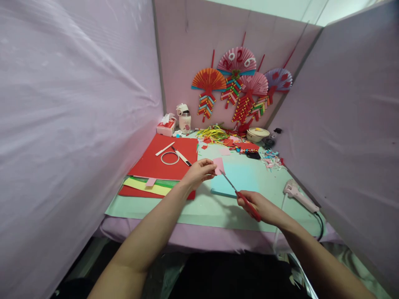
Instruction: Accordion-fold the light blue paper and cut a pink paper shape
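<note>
My left hand pinches a small pink paper piece above the table. My right hand grips red-handled scissors, whose blades point up-left and meet the lower edge of the pink piece. Below them lies a light blue sheet on the pale green mat.
A stack of red, yellow and green sheets lies at left with a tape ring, a pen and a craft knife on it. A glue gun rests at right. Paper scraps, a bowl, a tissue box and a jar sit at the back under paper fans on the wall.
</note>
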`<state>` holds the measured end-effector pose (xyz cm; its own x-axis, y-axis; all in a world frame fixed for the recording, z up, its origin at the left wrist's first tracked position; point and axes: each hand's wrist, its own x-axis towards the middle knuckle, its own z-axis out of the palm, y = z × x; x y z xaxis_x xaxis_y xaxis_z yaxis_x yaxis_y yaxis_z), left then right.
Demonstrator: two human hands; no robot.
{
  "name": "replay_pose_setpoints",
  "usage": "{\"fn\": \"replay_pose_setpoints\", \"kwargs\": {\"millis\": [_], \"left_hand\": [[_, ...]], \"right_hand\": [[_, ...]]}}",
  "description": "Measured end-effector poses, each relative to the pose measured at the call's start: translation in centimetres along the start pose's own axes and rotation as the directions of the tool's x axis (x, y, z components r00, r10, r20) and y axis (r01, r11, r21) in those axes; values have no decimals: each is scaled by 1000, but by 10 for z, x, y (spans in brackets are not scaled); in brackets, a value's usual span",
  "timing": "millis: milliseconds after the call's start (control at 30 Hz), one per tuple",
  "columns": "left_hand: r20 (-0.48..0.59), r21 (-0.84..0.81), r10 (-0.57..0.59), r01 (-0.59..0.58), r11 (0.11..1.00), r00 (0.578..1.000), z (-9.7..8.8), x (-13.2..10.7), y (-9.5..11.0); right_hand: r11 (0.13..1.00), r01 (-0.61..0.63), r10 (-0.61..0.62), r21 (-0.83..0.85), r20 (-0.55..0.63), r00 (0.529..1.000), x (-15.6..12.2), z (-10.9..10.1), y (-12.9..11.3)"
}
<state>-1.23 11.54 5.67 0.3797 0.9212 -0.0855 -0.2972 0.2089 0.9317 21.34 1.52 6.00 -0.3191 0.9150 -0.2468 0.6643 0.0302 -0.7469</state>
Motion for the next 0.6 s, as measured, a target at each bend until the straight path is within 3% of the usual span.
{"fn": "replay_pose_setpoints", "kwargs": {"millis": [600], "left_hand": [[16, 68, 7, -9, 998, 1000, 5, -6, 3]], "right_hand": [[998, 41, -42, -47, -18, 999, 1, 5, 2]]}}
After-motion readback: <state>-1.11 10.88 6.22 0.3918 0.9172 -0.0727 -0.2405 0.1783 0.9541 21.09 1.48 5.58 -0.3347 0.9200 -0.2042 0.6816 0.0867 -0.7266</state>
